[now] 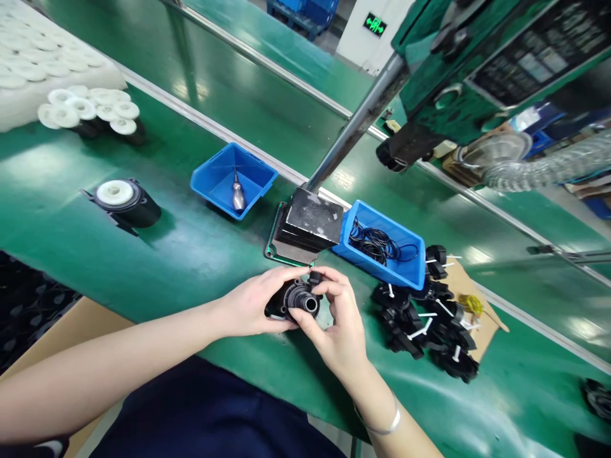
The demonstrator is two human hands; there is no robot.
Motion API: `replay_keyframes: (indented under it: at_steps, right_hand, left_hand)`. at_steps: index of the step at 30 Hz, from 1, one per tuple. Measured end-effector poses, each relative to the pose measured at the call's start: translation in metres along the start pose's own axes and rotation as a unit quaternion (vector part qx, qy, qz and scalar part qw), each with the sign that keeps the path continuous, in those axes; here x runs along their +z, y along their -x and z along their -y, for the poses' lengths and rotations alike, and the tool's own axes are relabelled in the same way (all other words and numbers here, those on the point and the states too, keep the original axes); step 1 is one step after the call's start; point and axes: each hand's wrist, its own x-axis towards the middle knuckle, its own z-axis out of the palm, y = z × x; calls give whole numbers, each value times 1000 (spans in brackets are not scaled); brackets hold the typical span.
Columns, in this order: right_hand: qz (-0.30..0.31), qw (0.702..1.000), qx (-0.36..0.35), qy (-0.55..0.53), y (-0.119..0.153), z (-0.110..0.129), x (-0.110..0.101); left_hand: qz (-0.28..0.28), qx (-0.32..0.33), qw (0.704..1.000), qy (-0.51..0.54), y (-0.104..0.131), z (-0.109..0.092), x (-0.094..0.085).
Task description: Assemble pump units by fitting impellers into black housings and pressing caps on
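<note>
Just in front of my body, both hands are around a black plastic housing (301,299) with a stepped, ringed round spout facing up. My left hand (252,302) grips its left side, thumb on top and fingers below. On the right, my right hand (340,315) closes on the same housing, with the thumb low by the spout and the fingers at a small black knob (315,278) on the upper edge. The housing's underside is hidden by my hands. Directly beyond them stands the dark metal block (312,219) of a press.
A green press head (439,95) overhangs on a steel column (358,121). Blue bins hold a screwdriver (237,194) and black cables (377,242). Black parts with white shafts (420,318) lie right. At left are a white-topped black cylinder (125,202) and white discs (90,108).
</note>
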Motion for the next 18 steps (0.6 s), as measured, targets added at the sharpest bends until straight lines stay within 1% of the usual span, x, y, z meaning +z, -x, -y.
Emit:
replay_keyframes:
  at_steps: [4, 9, 18]
  right_hand:
    - [-2, 1000, 1, -9, 2, -3, 2]
    - [-4, 1000, 9, -27, 3, -5, 7]
    - [-6, 1000, 8, -13, 0, -6, 9]
  left_hand:
    - [-6, 23, 1000, 6, -1, 1, -1]
    - [-22, 79, 996, 37, -1, 6, 1]
    - [-30, 97, 995, 18, -3, 12, 4]
